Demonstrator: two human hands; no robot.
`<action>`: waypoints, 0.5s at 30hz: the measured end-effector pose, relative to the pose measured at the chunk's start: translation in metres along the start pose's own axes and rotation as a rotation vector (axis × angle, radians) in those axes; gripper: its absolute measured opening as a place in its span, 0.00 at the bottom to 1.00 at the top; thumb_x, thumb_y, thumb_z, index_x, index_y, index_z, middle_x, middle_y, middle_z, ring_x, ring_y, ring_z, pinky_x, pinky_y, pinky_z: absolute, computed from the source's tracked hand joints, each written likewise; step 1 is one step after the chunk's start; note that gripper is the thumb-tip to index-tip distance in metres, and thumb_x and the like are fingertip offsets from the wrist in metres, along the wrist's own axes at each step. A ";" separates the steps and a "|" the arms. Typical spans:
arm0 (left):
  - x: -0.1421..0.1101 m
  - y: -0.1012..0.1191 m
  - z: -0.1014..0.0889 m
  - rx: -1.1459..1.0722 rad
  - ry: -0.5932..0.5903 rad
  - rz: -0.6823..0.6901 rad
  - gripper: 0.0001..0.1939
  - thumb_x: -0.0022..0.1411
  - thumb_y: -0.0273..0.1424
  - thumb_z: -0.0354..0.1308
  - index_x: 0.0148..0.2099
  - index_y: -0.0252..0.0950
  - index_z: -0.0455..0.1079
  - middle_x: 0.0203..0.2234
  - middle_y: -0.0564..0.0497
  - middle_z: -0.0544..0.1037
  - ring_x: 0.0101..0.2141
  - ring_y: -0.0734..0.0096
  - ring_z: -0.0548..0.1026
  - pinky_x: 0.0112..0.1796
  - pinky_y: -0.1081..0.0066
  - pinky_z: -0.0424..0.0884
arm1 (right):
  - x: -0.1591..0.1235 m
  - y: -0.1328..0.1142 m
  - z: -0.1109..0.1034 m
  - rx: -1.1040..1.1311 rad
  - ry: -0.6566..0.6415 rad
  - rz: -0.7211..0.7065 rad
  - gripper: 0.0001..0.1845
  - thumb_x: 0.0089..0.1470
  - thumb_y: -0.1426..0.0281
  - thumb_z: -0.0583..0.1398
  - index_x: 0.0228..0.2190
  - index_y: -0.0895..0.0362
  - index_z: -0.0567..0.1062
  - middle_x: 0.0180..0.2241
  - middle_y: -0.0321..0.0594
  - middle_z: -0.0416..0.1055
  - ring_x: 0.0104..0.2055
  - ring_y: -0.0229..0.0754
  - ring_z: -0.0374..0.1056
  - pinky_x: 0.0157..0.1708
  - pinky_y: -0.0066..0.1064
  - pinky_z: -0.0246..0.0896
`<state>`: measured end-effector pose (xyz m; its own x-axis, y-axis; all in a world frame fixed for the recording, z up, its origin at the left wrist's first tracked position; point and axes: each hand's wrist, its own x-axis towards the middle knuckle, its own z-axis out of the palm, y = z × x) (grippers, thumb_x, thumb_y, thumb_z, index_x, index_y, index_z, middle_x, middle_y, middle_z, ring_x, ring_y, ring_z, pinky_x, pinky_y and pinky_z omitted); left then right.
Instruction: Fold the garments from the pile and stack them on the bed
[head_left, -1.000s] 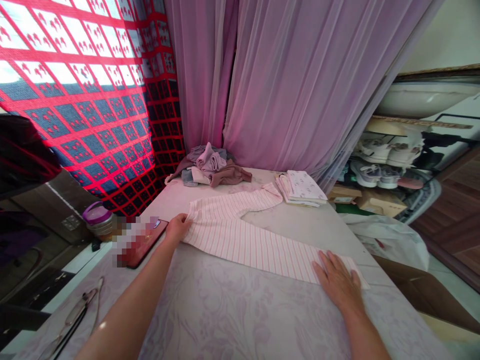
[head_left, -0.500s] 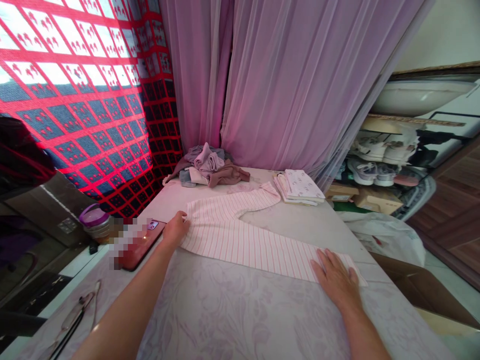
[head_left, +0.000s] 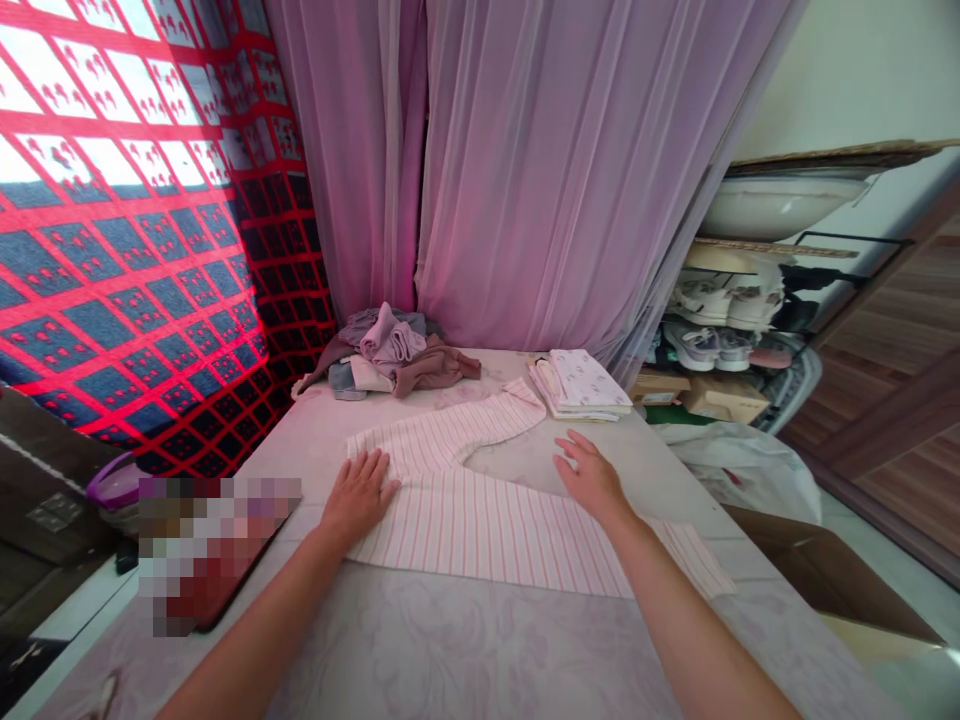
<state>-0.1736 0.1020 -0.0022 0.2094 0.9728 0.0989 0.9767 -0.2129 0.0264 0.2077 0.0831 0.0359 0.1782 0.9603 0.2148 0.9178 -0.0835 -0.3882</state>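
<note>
Pink-and-white striped pants [head_left: 495,525] lie spread on the patterned cover [head_left: 420,650], waist to the left and the two legs apart. My left hand [head_left: 361,497] rests flat on the waist end, fingers stretched out. Above the gap between the legs is my right hand [head_left: 590,478], fingers apart and holding nothing. My right forearm crosses over the nearer leg and hides part of it. The far leg's end lies close to a stack of folded clothes [head_left: 589,382].
A heap of crumpled clothes [head_left: 397,355] sits at the back by the purple curtain [head_left: 540,180]. To the left lies a red phone [head_left: 217,580], partly blurred out. Shoes [head_left: 709,345] stand on a rack at right, above an open cardboard box [head_left: 825,570].
My right hand has left the nearer leg's end and moved left and away from me. My left hand now lies flat on the waist. The view has shifted slightly right.
</note>
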 end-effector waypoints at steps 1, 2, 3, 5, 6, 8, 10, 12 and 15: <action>-0.001 0.001 0.001 0.013 0.000 0.002 0.29 0.66 0.43 0.42 0.64 0.33 0.57 0.63 0.42 0.58 0.63 0.51 0.54 0.59 0.51 0.50 | 0.018 -0.010 0.004 0.058 -0.031 -0.001 0.24 0.57 0.64 0.49 0.51 0.57 0.72 0.62 0.44 0.56 0.42 0.39 0.71 0.49 0.31 0.62; -0.002 0.001 0.001 0.027 -0.002 0.002 0.30 0.66 0.44 0.42 0.64 0.32 0.57 0.63 0.41 0.58 0.63 0.51 0.53 0.59 0.52 0.50 | 0.036 -0.020 0.008 0.090 -0.053 0.011 0.24 0.57 0.64 0.50 0.52 0.57 0.71 0.63 0.44 0.54 0.39 0.38 0.72 0.49 0.31 0.61; -0.002 0.001 0.001 0.041 -0.003 0.000 0.30 0.66 0.44 0.41 0.64 0.32 0.57 0.63 0.42 0.58 0.63 0.51 0.53 0.59 0.52 0.50 | 0.053 -0.028 0.013 0.101 -0.071 0.035 0.24 0.57 0.64 0.51 0.53 0.57 0.71 0.63 0.45 0.53 0.39 0.38 0.72 0.50 0.31 0.60; -0.003 0.001 0.001 0.062 -0.002 -0.005 0.31 0.66 0.44 0.40 0.65 0.33 0.57 0.63 0.42 0.58 0.63 0.52 0.54 0.59 0.53 0.50 | 0.087 -0.039 0.023 0.075 -0.093 0.078 0.25 0.56 0.65 0.52 0.54 0.56 0.70 0.64 0.45 0.52 0.47 0.41 0.70 0.54 0.30 0.57; -0.003 0.000 0.001 0.070 0.001 -0.006 0.31 0.66 0.45 0.40 0.65 0.34 0.57 0.63 0.43 0.58 0.63 0.52 0.54 0.59 0.53 0.50 | 0.102 -0.042 0.027 0.052 -0.087 0.089 0.25 0.55 0.65 0.53 0.54 0.56 0.70 0.64 0.45 0.52 0.52 0.43 0.66 0.56 0.30 0.54; -0.004 0.000 0.003 0.078 0.010 -0.008 0.31 0.66 0.45 0.39 0.65 0.35 0.57 0.63 0.43 0.59 0.63 0.53 0.55 0.59 0.54 0.51 | 0.128 -0.044 0.036 0.022 -0.077 0.104 0.24 0.55 0.66 0.54 0.53 0.57 0.71 0.64 0.45 0.52 0.60 0.46 0.58 0.58 0.31 0.50; -0.004 0.000 0.005 0.078 0.021 -0.008 0.31 0.66 0.46 0.39 0.65 0.35 0.57 0.63 0.44 0.59 0.63 0.54 0.55 0.59 0.54 0.51 | 0.147 -0.042 0.043 0.020 -0.080 0.119 0.23 0.54 0.66 0.55 0.51 0.58 0.73 0.64 0.46 0.52 0.61 0.48 0.56 0.58 0.33 0.50; -0.004 -0.001 0.007 0.072 0.029 -0.012 0.31 0.66 0.47 0.39 0.65 0.35 0.57 0.63 0.44 0.59 0.63 0.54 0.55 0.59 0.54 0.51 | 0.160 -0.040 0.048 0.036 -0.094 0.133 0.22 0.51 0.67 0.57 0.48 0.57 0.74 0.62 0.47 0.55 0.60 0.50 0.58 0.57 0.35 0.52; -0.005 -0.001 0.008 0.067 0.028 -0.017 0.32 0.66 0.47 0.39 0.65 0.35 0.58 0.63 0.44 0.58 0.62 0.54 0.56 0.59 0.53 0.51 | 0.170 -0.038 0.053 0.086 -0.118 0.147 0.20 0.48 0.68 0.60 0.44 0.57 0.77 0.56 0.49 0.65 0.57 0.51 0.62 0.54 0.37 0.55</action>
<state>-0.1752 0.0985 -0.0103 0.1927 0.9730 0.1267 0.9812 -0.1893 -0.0384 0.1846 0.2636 0.0398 0.2603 0.9644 0.0461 0.8504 -0.2065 -0.4839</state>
